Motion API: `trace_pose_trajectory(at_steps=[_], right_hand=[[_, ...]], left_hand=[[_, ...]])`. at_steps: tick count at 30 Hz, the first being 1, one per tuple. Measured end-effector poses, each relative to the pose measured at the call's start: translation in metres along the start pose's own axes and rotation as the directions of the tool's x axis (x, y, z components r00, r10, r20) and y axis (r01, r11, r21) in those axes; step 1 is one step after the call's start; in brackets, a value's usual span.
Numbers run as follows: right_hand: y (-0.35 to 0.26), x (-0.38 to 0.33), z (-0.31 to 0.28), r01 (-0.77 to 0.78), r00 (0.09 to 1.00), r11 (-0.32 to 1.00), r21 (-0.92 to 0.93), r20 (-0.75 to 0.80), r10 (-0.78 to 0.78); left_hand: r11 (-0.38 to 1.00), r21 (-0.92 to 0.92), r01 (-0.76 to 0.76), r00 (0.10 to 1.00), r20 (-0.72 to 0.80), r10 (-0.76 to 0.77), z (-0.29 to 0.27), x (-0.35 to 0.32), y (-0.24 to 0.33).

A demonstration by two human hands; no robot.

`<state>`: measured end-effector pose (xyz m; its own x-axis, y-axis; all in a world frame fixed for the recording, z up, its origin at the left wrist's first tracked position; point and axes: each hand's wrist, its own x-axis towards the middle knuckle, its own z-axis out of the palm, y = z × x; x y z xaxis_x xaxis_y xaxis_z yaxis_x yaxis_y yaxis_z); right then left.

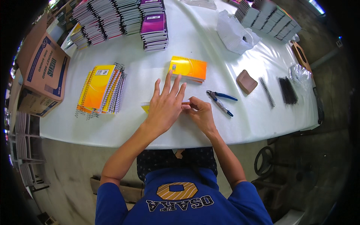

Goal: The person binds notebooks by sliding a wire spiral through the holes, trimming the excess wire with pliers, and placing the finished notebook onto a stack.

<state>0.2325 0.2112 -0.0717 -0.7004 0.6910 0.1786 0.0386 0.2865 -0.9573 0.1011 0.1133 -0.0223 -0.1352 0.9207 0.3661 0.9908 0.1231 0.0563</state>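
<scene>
My left hand lies open, fingers spread, over a yellow notebook on the table; most of this notebook is hidden beneath it. At the notebook's right end, my right hand has thumb and fingers pinched together. What they hold is too small and covered to make out. Just beyond my left fingertips sits a short pile of yellow-orange notebooks. Blue-handled pliers and a pen lie to the right of my right hand.
Spiral-bound notebooks are stacked at left, beside a cardboard box. A brown block, a single wire coil and a bundle of dark coils lie right. Tall notebook stacks and a white plastic bag stand farther back.
</scene>
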Motion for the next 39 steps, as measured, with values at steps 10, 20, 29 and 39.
trace_pose_trajectory(at_steps=[10,20,29,39], right_hand=[[0.001,0.018,-0.091,0.249,0.932,0.836,-0.490,-0.114,-0.345],[0.081,0.070,-0.298,-0.425,0.871,0.131,-0.896,-0.444,-0.211],[0.048,0.072,-0.303,-0.268,0.890,0.262,-0.927,-0.342,-0.300],[-0.049,0.024,-0.087,0.332,0.941,0.903,-0.274,0.167,-0.295]], left_hand=[[0.981,-0.106,0.160,0.960,0.248,-0.130,-0.013,0.007,0.000],[0.991,-0.108,0.082,0.983,0.175,-0.063,-0.001,0.006,-0.001],[0.989,-0.117,0.096,0.986,0.148,-0.078,-0.001,0.004,-0.002],[0.993,-0.109,0.047,0.999,-0.002,-0.048,0.006,0.001,-0.004]])
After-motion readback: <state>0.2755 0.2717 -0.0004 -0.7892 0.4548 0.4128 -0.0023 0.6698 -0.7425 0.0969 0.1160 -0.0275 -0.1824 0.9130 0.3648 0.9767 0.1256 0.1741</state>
